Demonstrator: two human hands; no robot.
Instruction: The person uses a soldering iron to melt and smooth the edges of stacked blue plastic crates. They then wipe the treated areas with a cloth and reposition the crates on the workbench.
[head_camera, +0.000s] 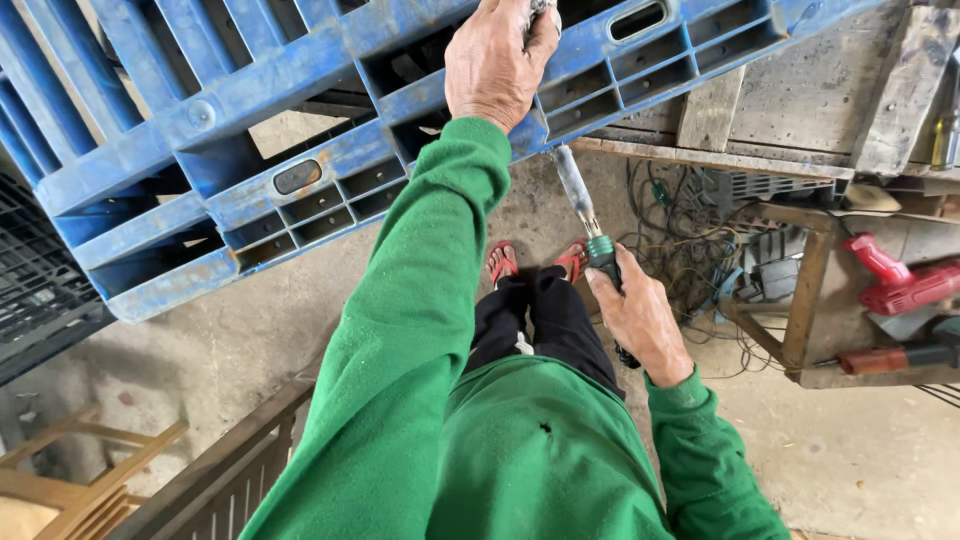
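Left hand (497, 65) grips the blue pallet (200, 115) — right hand (640, 320) holds a heat gun (590, 220).

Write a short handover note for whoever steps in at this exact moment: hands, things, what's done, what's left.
Left hand: gripping the edge of the blue plastic pallet, which is propped tilted against the wooden workbench.
Right hand: closed on the handheld tool, its metal nozzle aimed up at the pallet's underside near the left hand.
Done: no finished work can be made out.
Left: probably working that spot.

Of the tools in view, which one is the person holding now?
The metal-tipped tool with the green collar, gripped in the right hand. The red power tool and the red-handled tool lie untouched on the wooden shelf.
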